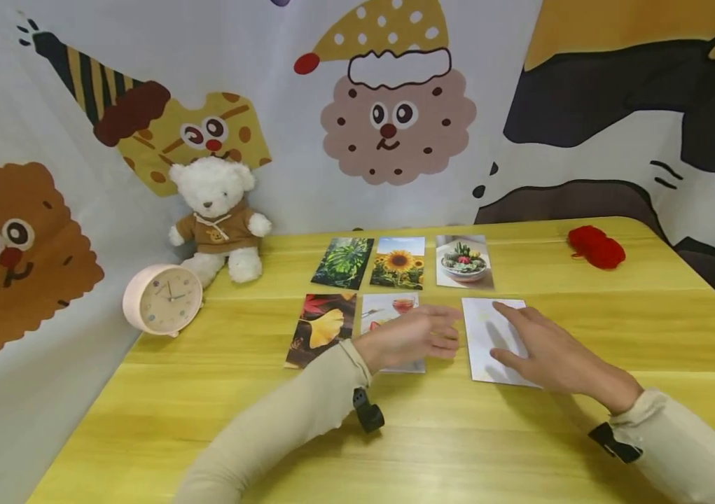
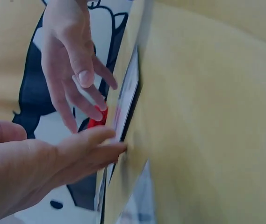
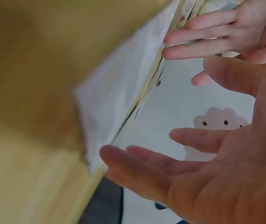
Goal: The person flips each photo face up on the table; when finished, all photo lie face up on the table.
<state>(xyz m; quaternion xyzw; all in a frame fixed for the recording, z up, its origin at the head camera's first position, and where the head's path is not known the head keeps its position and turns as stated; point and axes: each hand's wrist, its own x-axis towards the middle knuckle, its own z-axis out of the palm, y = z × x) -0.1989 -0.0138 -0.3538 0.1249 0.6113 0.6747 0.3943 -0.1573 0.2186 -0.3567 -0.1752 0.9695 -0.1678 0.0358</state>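
Observation:
My right hand [image 1: 549, 350], fingers spread, is over the right side of a mostly white card [image 1: 486, 343]; in the right wrist view its fingers look slightly above the card [image 3: 118, 88]. My left hand [image 1: 412, 336] reaches across a card with a red drink [image 1: 395, 302], partly covering it, its fingers fairly straight and pointing at the white card. Neither hand holds anything. Left of them lies a card with a yellow ginkgo leaf [image 1: 322, 327]. Behind are three cards in a row: green leaves [image 1: 343, 263], a sunflower [image 1: 398, 262] and potted cacti [image 1: 464, 262].
A white teddy bear [image 1: 215, 217] in a brown hoodie sits at the back left of the wooden table [image 1: 458, 448], beside a pink round clock [image 1: 164, 299]. A red fuzzy item [image 1: 597, 247] lies at the back right. A cartoon-print cloth [image 1: 288, 140] hangs behind.

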